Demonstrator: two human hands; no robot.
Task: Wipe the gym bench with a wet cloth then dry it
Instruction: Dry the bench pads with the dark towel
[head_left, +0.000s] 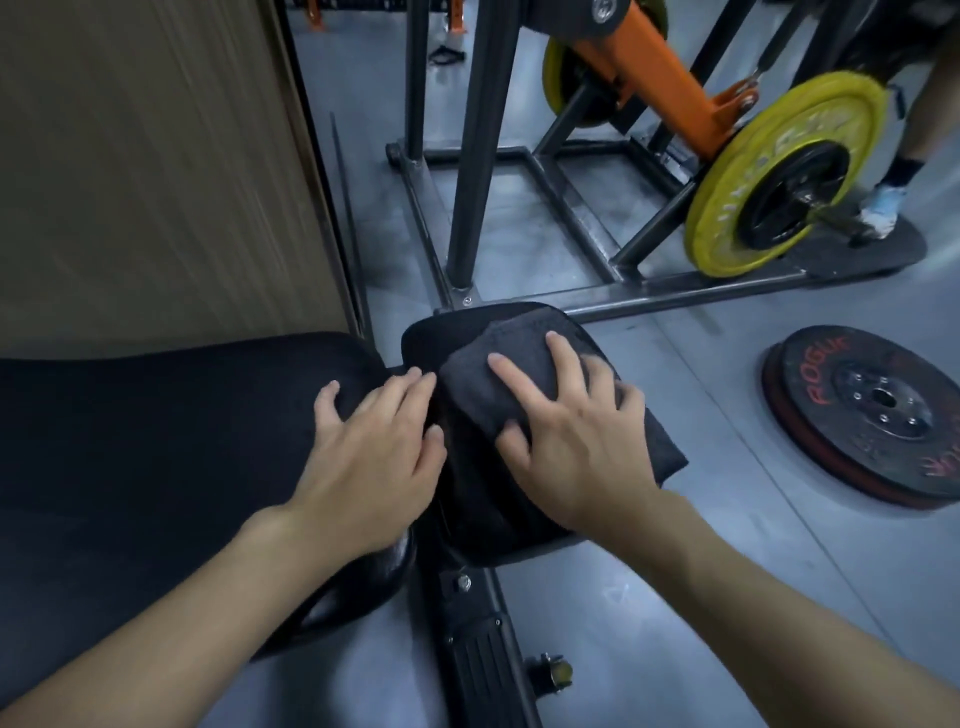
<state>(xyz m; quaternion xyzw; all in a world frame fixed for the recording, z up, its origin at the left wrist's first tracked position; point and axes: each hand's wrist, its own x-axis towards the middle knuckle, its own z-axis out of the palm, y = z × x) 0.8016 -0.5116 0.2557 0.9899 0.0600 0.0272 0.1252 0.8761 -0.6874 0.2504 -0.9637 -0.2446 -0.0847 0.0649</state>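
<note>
The black padded gym bench (156, 431) runs from the left edge to the middle, with a smaller black seat pad (431, 338) at its right end. A folded dark grey cloth (488, 379) lies on the seat pad and hangs over its right edge. My right hand (566, 431) presses flat on the cloth with fingers spread. My left hand (374, 447) rests flat on the end of the long pad, fingertips next to the cloth.
A black steel machine frame (519, 156) with an orange arm and a yellow weight plate (779, 176) stands behind the bench. A black plate (872, 410) lies on the grey floor at right. A wooden panel (156, 156) rises at left. Another person's foot (883, 208) shows far right.
</note>
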